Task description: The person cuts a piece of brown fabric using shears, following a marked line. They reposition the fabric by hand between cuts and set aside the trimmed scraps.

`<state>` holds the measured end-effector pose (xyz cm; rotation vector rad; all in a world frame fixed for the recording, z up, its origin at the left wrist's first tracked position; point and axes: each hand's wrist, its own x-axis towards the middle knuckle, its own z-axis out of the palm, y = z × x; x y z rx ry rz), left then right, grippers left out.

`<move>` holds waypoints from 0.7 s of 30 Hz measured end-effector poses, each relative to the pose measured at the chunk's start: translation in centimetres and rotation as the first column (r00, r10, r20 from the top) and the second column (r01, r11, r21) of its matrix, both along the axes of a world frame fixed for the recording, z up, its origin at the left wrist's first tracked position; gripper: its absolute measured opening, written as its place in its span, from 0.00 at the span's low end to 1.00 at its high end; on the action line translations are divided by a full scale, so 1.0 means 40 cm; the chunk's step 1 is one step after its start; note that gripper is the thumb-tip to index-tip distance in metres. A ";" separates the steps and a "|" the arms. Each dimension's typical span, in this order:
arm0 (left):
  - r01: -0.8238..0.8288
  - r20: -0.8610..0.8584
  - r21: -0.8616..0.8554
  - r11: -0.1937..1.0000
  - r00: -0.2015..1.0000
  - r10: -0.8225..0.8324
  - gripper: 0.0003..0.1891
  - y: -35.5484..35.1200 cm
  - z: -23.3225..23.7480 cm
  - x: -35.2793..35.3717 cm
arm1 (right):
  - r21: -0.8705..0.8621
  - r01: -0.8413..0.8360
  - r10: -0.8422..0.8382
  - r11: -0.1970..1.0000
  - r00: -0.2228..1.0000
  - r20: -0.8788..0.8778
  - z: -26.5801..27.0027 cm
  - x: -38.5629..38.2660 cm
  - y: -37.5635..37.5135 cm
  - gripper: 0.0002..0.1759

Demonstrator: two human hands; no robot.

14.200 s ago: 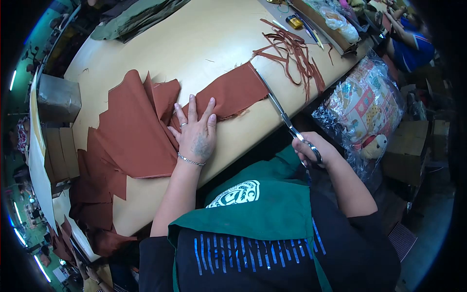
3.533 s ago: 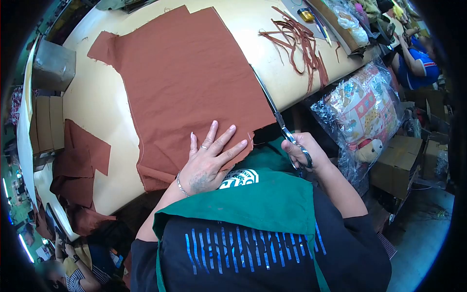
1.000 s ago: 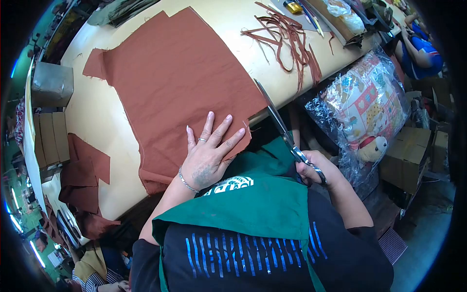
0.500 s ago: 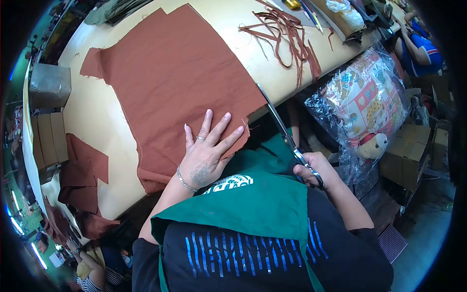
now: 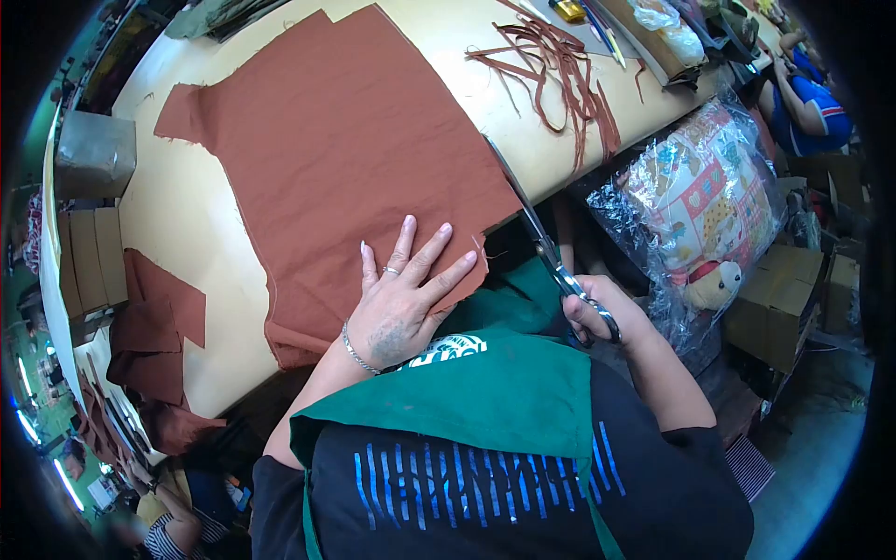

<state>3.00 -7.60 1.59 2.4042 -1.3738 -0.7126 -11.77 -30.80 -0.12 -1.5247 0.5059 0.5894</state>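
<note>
Head: left hand lies splayed on cloth, right hand grips scissors.

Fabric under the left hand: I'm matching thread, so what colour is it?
The fabric is plain reddish-brown, best seen in the head view.

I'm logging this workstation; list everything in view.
Table: one, cream, centre
Large cloth: one, rust, on table
Scissors: one pair, silvery, cloth's right edge
Cloth strips: uncountable, rust, upper right
Cloth pieces: several, rust, lower left
Folded cloth: count unclear, green, top left
Metallic box: one, grey, left
Wrapped bundle: one, multicoloured, right
Cardboard boxes: at least two, brown, right
Pens or pencils: several, mixed, top right
Other people: two or more, blue or striped tops, edges
Apron: one, green, torso
Left hand: one, flat on cloth
Right hand: one, gripping scissors
</note>
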 end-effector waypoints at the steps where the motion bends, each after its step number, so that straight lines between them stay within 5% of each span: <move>1: -0.002 0.000 -0.001 1.000 1.000 0.002 0.28 0.001 -0.001 -0.001 | -0.005 0.017 -0.018 1.000 1.000 -0.006 0.002 -0.001 0.004 0.34; 21: 0.021 0.022 -0.034 0.999 1.000 -0.020 0.27 0.006 -0.010 -0.001 | -0.011 -0.046 0.046 0.999 0.998 0.040 0.008 -0.006 -0.013 0.34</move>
